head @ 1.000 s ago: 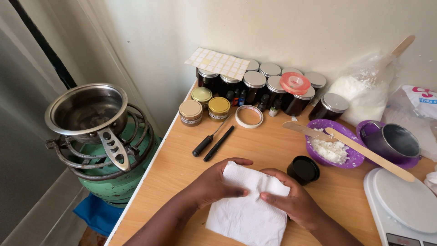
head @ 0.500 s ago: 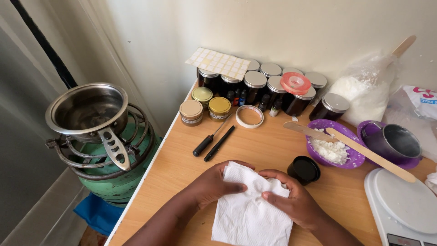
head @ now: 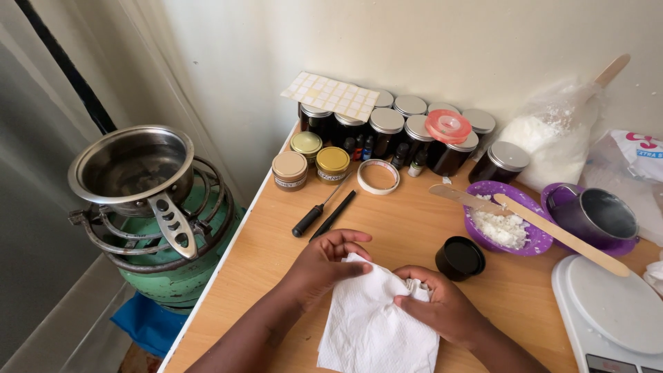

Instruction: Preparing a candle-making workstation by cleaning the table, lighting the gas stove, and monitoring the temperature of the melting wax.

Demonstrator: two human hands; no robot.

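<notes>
A white paper towel (head: 373, 321) lies crumpled on the wooden table (head: 407, 228) near its front edge. My left hand (head: 324, 266) presses the towel's upper left corner with fingers partly spread. My right hand (head: 438, 307) grips the bunched upper right part of the towel. A small black jar (head: 460, 258) stands just beyond my right hand.
Dark jars with silver lids (head: 404, 135) line the wall, with small tins (head: 311, 160), a tape ring (head: 378, 176) and a black screwdriver (head: 312, 217) in front. A purple bowl (head: 507, 224) with white flakes, wooden sticks, a metal cup (head: 597, 215) and a scale (head: 611, 314) sit right. A pot (head: 135, 166) rests on a gas burner left.
The flat towel has been gathered up. My right hand has closed on its upper right part and my left hand has lifted its fingers over the top left corner.
</notes>
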